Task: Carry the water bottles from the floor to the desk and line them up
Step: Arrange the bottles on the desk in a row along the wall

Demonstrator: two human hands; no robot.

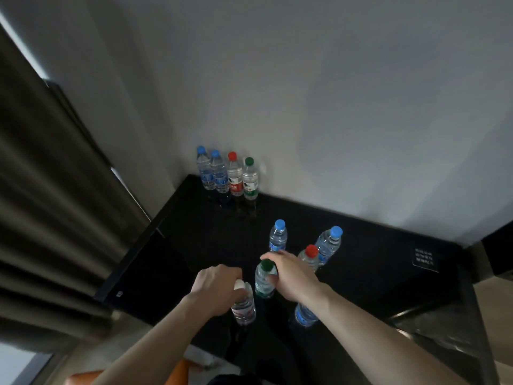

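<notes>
Left hand (215, 284) round white-capped bottle (244, 304), right hand (291, 276) round green-capped bottle (265, 279).

ten water bottles (277, 238) upright on black desk (374, 262)

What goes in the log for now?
left hand: grips white-cap bottle | right hand: grips green-cap bottle | both on desk

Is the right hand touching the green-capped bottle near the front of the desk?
Touching. The head view shows the right hand wrapped around the green-capped bottle just below its cap.
</notes>
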